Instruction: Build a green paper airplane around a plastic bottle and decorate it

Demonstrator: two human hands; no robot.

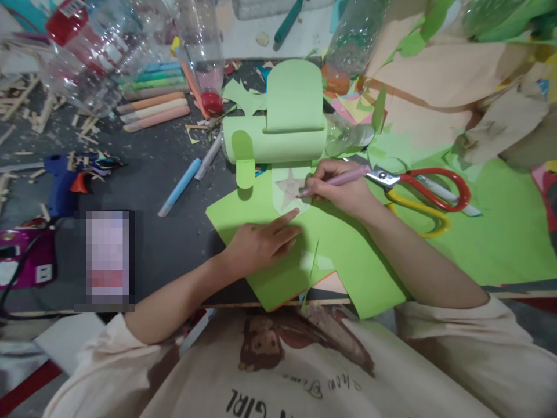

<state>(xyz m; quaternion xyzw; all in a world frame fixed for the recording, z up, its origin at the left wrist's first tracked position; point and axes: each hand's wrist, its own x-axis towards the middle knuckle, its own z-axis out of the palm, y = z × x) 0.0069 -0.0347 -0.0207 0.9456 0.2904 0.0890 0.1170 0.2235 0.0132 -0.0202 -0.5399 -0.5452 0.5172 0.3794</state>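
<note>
My right hand (342,186) is closed around a pinkish-purple marker (348,176), its tip on a star (289,188) coloured on a pale green rounded flap. That flap belongs to a paper model airplane (278,139), which looks like a bottle wrapped in green paper, with another flap standing out on its far side. Fingers stretched out, my left hand (265,241) lies on green paper (369,267), its index fingertip at the lower edge of the starred flap. Scissors (391,177) with one red and one yellow handle lie beside my right forearm.
Several markers (154,96) lie at the back left, and a blue marker (179,187) nearer. A blue glue gun (63,180) and a blurred-out phone (108,255) are on the left. Plastic bottles (200,52), wood sticks and paper scraps crowd the far side.
</note>
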